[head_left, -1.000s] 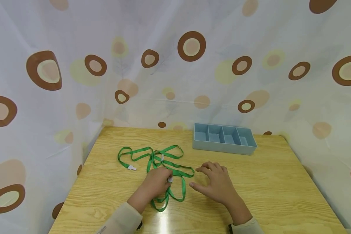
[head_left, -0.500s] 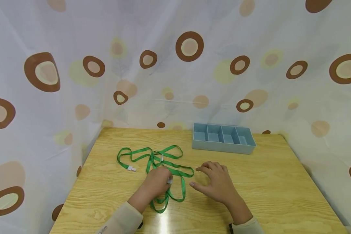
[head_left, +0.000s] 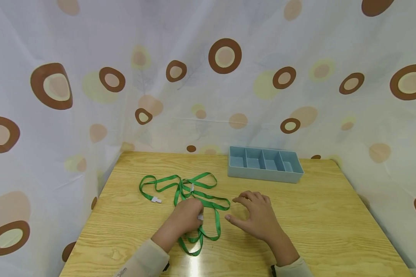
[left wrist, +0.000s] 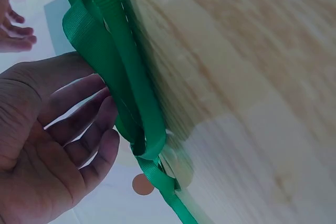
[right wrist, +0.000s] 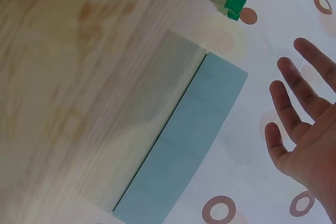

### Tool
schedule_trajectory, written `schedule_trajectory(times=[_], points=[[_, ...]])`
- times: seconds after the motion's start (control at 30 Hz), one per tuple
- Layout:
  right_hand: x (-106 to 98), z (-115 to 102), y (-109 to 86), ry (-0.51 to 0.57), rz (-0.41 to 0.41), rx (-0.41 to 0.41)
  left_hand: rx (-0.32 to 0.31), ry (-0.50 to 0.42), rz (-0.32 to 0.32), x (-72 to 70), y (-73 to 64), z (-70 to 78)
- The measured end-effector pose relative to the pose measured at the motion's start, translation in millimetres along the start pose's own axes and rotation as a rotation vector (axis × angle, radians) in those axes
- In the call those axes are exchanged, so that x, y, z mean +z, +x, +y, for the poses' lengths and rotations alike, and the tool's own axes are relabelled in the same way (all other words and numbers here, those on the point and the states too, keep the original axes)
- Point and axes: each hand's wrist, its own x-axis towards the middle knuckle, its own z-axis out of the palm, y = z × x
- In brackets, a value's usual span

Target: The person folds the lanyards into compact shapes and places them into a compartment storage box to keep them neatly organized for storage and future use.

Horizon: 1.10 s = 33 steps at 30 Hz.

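Note:
Green lanyards [head_left: 217, 225] lie tangled in loops left of the table's middle; how many cannot be told. One white clip [head_left: 156, 199] rests at the tangle's left end, and another white piece [head_left: 192, 187] shows near its centre. My left hand [head_left: 187, 215] pinches a lanyard beside a white clip [head_left: 200, 217], most of which the fingers hide. In the left wrist view, green ribbon [left wrist: 134, 87] runs just past the fingertips. To the right of the loops, my right hand [head_left: 256, 219] holds nothing, its fingers spread and slightly bent, apart from the ribbon.
A blue-grey tray [head_left: 263, 175] with several compartments stands at the back of the wooden table [head_left: 315, 215], beyond my right hand. White curtain with brown ring patterns [head_left: 225, 96] surrounds the table's back and sides.
My left hand has shifted very slightly with the clip, and the lowest ribbon loop has slid a little toward me and to the right. The right hand keeps its place.

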Motion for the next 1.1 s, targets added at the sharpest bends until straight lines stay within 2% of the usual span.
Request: schedule_trajectory(times=[0.27,0.5,0.67,0.77,0.9,1.03,1.1], points=[[2,1,0.1,0.003,0.008,0.006,0.001,0.066,-0.006,3.3,0.9,-1.3],[4,-1,0.9,0.006,0.030,-0.010,0.047,-0.066,-0.076,2.8,1.5,-4.5],[4,-3,2.0,0.016,0.028,-0.027,0.111,-0.095,-0.057,3.8,2.9,-6.8],[5,-5,3.1,0.121,-0.011,-0.053,0.140,-0.095,-0.044,3.7,3.2,-7.3],[6,-10,5.2,0.301,-0.102,-0.068,0.170,-0.121,-0.024,0.9,3.4,-6.1],[5,-16,7.8,0.390,-0.167,-0.048,0.210,-0.197,-0.002,-5.4,3.7,-0.9],[5,-18,9.7,0.471,-0.204,-0.022,0.224,-0.247,-0.001,-9.5,3.5,2.8]])
